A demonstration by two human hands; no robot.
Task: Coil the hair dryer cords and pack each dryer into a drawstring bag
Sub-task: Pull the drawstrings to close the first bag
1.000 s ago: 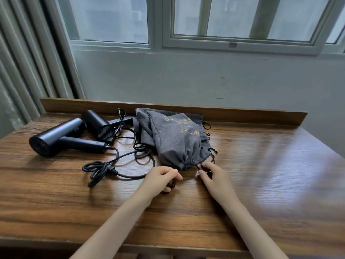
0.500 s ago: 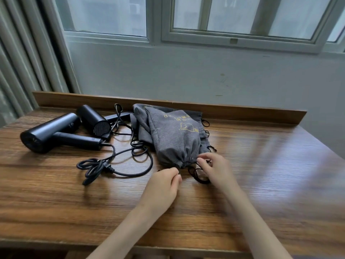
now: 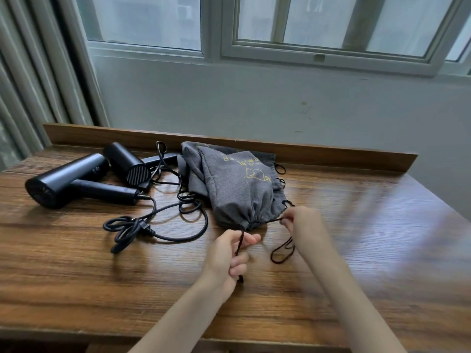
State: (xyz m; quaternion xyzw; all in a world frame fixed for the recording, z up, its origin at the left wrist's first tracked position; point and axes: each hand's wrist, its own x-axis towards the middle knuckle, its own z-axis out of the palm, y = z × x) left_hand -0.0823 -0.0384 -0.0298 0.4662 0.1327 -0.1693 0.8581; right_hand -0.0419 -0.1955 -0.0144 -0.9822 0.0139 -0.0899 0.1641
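Hands, fumbling at bag (image 3: 237, 189) mouth moment ago, now pulling drawstring (image 3: 270, 220) taut: left hand (image 3: 230, 253) fisting near strand, right hand (image 3: 303, 225) pinching right strand. Bag lying centre, mouth cinching shut. Dryers (image 3: 63, 180) waiting far left, cords (image 3: 158, 225) uncoiled.

Two bare forearms are extended forward, side by side. The left hand (image 3: 229, 253) is curled in a fist round a thin black drawstring cord (image 3: 239, 242). The right hand (image 3: 304, 226), slightly blurred, is held further forward, a second thin black strand (image 3: 270, 221) pinched at its fingertips.
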